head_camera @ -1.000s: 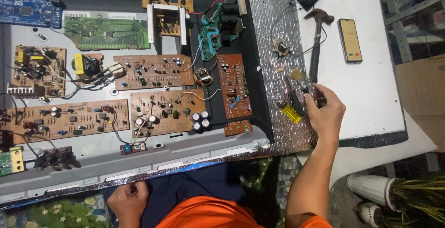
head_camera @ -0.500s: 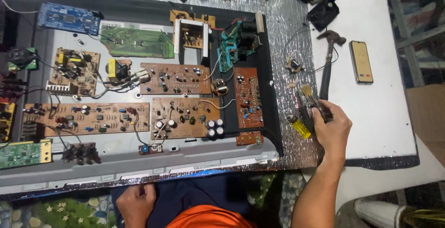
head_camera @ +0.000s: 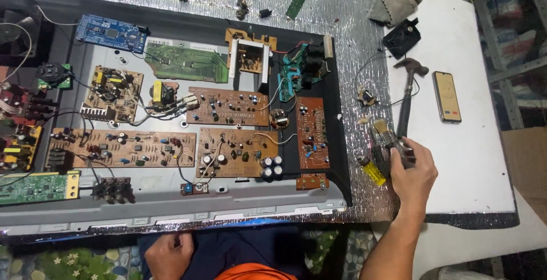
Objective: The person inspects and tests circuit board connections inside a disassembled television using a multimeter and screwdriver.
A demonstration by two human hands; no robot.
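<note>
My right hand [head_camera: 415, 172] is at the right end of the open chassis [head_camera: 142, 209], closed around a small paintbrush [head_camera: 386, 136] whose pale bristles point up and left. The brush lies right beside the dark handle of a hammer [head_camera: 405, 95] resting on the white table. A yellow-handled screwdriver [head_camera: 373, 172] lies just left of my fingers on the silver foil mat [head_camera: 347, 18]. My left hand [head_camera: 168, 254] rests low on my lap below the chassis edge, fingers curled, with nothing seen in it.
Several brown, green and blue circuit boards [head_camera: 231, 106] fill the chassis, joined by wires. A phone [head_camera: 446, 96], a black part [head_camera: 401, 38] and a grey cloth [head_camera: 396, 1] lie on the white table [head_camera: 478, 166]. Small parts are scattered on the foil at the top.
The view has shifted, so the chassis and tools sit lower and further right in frame. My right hand stays by the hammer handle with the brush; my left hand stays on my lap.
</note>
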